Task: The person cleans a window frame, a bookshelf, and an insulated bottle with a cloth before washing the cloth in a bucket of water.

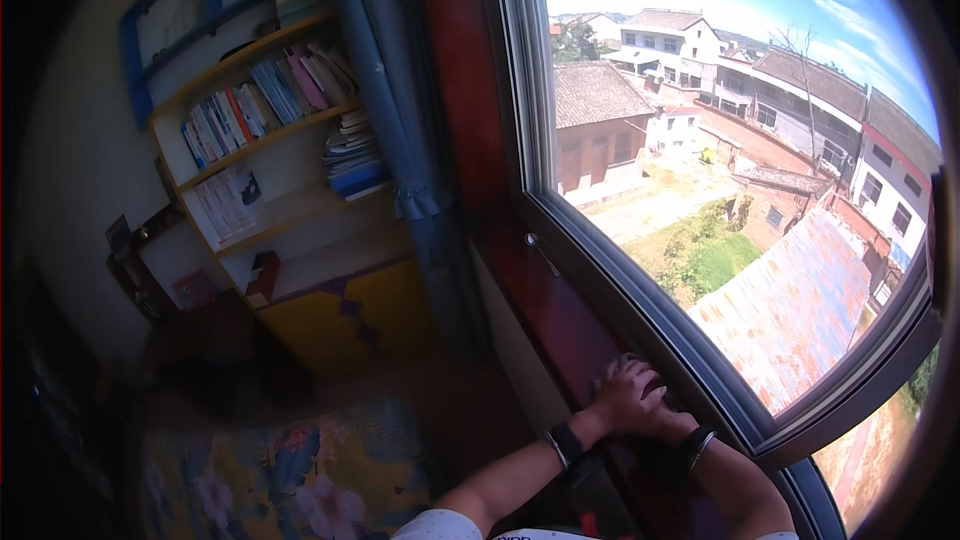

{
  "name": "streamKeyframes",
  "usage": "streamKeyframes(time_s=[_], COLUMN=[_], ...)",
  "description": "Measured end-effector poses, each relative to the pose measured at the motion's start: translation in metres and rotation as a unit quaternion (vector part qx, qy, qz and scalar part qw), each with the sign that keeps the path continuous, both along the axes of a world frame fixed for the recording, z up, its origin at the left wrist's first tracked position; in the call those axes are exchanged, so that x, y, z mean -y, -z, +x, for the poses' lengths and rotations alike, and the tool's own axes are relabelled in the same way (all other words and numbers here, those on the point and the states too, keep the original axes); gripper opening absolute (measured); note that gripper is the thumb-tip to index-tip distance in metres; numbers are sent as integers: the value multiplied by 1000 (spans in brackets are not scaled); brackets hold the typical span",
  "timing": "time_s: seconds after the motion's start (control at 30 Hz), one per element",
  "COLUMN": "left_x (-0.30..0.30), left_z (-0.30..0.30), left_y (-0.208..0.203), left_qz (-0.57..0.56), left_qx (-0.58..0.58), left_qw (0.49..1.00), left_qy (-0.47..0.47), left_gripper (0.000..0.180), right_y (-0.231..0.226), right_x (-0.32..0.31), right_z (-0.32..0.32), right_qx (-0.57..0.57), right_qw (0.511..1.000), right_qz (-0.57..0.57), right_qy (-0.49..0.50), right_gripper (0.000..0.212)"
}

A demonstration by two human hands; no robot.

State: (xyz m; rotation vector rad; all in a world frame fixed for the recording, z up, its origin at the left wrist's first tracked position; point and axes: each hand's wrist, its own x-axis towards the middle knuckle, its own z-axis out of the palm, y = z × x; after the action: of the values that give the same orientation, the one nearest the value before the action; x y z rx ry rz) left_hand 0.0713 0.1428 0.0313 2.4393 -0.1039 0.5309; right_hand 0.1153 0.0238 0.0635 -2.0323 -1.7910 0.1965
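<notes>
Both of my hands are together over the dark red window sill (570, 325), close beside the window frame. My left hand (624, 400) is closed, its fingers curled over a small dark greyish thing (606, 374) that I cannot make out. Pressed up against it, my right hand (668, 424) is also closed, and its fingers are mostly hidden behind the left. A black band (566, 444) circles my left wrist, and another band (700, 445) is on the right. Farther along the sill lies a small silver metal piece (541, 252) with a round end.
The dark window frame (640, 315) runs along the right, with houses and a yard beyond the glass. A blue curtain (400, 140) hangs at the far end of the sill. To the left stand a bookshelf (260, 145) and a flowered bedspread (290, 475).
</notes>
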Motion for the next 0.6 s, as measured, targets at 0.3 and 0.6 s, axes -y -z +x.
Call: streamKeyframes(time_s=[0.3,0.6], left_x=[-22,-74], left_z=[0,18], left_y=[1,-5], left_qz=[29,1], left_qx=[105,91], left_qw=[993,995], left_qy=[49,31], left_gripper=[31,29], right_y=[7,13], right_x=[-20,-71], right_z=[4,26], right_qx=[-19,-41], right_qw=[999,994], right_qz=[34,96], right_qy=[10,16], right_gripper=[51,51])
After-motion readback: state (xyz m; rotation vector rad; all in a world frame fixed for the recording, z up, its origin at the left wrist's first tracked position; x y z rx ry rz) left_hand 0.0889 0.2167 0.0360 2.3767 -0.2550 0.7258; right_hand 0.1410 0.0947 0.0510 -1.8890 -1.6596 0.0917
